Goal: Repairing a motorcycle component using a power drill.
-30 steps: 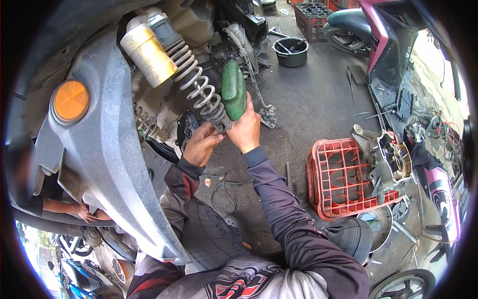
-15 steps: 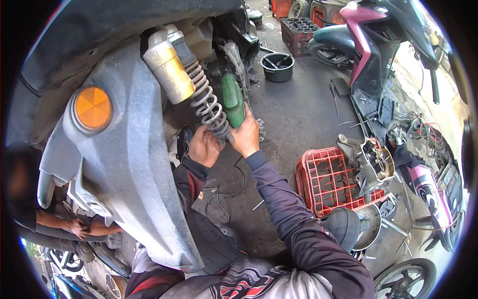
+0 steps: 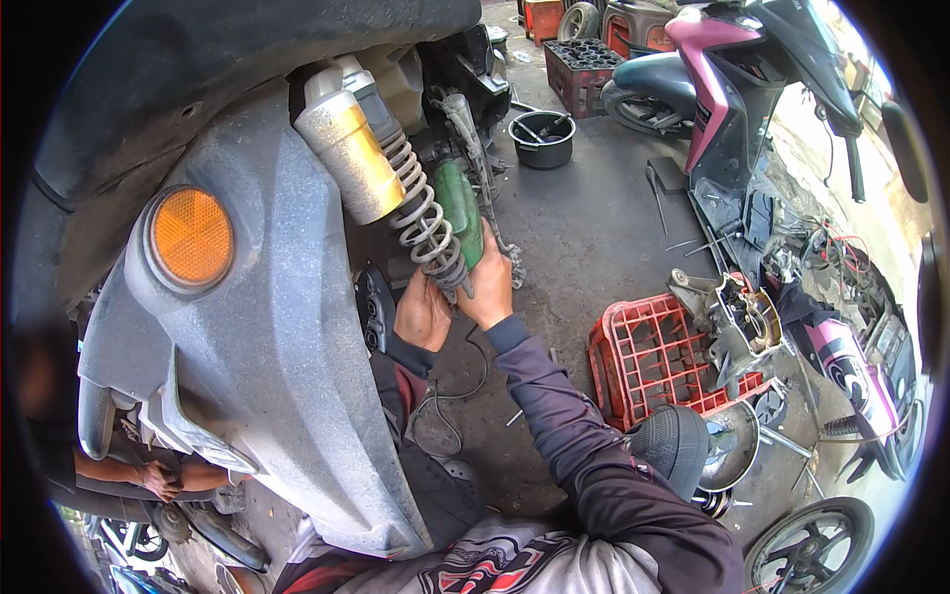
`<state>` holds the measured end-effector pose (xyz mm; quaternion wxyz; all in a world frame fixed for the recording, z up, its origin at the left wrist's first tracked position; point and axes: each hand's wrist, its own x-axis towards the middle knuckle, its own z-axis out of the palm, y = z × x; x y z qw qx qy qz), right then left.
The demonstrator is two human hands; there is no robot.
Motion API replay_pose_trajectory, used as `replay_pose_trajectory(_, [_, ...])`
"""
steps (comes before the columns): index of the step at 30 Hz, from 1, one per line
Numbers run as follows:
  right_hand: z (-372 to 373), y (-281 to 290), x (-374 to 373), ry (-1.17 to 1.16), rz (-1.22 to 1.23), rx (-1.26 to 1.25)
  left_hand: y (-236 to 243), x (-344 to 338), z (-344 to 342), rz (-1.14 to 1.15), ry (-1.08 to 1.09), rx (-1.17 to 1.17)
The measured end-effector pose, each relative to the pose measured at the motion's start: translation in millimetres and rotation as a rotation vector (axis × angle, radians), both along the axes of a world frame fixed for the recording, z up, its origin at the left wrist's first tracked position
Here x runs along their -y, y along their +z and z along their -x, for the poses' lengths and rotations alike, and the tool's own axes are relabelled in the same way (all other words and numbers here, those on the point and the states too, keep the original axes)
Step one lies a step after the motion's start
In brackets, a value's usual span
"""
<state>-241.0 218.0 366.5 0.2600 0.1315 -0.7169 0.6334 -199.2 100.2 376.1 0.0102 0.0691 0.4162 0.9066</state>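
Note:
A shock absorber with a gold canister (image 3: 351, 153) and pale coil spring (image 3: 421, 213) hangs under dark vehicle bodywork, beside a grey panel (image 3: 297, 346) with a round orange reflector (image 3: 192, 236). My left hand (image 3: 421, 319) is closed round the spring's lower mount, its fingertips partly hidden behind it. My right hand (image 3: 490, 287) grips a smooth green object (image 3: 458, 198) just right of the spring, with the thumb side touching the mount. A dirty metal linkage (image 3: 475, 139) hangs behind the green object.
A black tub of tools (image 3: 541, 148), red crate (image 3: 633, 361), metal engine casing (image 3: 742, 317), pink-and-black scooter (image 3: 708, 109) and loose wheel (image 3: 807, 554) occupy the right. A cable (image 3: 440, 416) lies below my hands. A co-worker's hands (image 3: 160, 480) show at lower left.
The whole view has shifted, so shock and bodywork sit lower and farther right. Both my hands stay on their parts, and the green object is now more hidden behind the spring.

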Motion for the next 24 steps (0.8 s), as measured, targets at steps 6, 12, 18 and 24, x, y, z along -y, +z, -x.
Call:
replay_pose_trajectory(6, [-4.9, -2.3, 10.5, 0.025, -0.05, 0.063, -12.8, 23.3, 6.2, 0.01, -0.102, -0.036])
replay_pose_trajectory(12, [-5.5, -4.4, 12.8, -0.048, -0.108, 0.008, -16.2, 25.1, 7.7, 0.021, -0.067, 0.011])
replay_pose_trajectory(18, [-6.9, 0.0, 11.1, -0.056, -0.171, 0.045, -12.7, 26.6, 8.0, 0.138, -0.041, -0.068])
replay_pose_trajectory(24, [-9.4, -2.4, 13.4, -0.042, -0.132, 0.024, -14.1, 27.1, 6.4, 0.212, 0.065, -0.01])
